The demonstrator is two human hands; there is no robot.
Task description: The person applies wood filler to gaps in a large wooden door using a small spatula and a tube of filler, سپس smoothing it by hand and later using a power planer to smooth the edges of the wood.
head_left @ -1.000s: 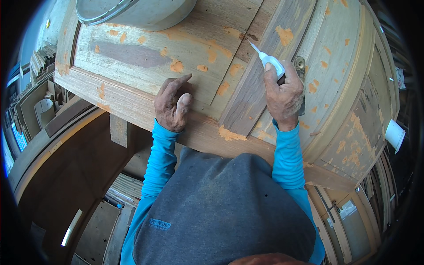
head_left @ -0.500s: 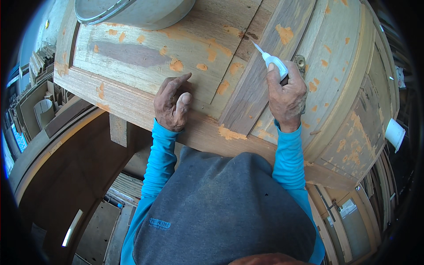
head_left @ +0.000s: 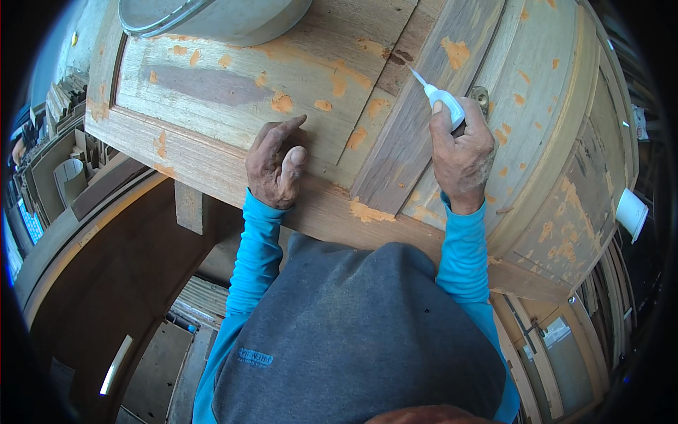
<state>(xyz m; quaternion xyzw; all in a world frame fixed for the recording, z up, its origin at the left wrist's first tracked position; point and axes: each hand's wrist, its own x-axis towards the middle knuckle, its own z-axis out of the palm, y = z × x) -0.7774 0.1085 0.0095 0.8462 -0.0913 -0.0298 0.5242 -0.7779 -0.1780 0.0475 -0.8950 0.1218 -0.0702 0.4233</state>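
1 white nozzle bottle (head_left: 449, 107), grasped in right hand (head_left: 463, 155). Left hand (head_left: 274, 166): fingers part-curled, released, apparently resting on wooden panel (head_left: 233, 126). 1 grey bucket (head_left: 265, 22), upper left.

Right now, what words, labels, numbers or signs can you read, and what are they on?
Dark grey garment: small blue lettering, which I won't copy out.
White bottle in the right hand: no readable print shows.
Pale sheet, lower right: any print too small to read.
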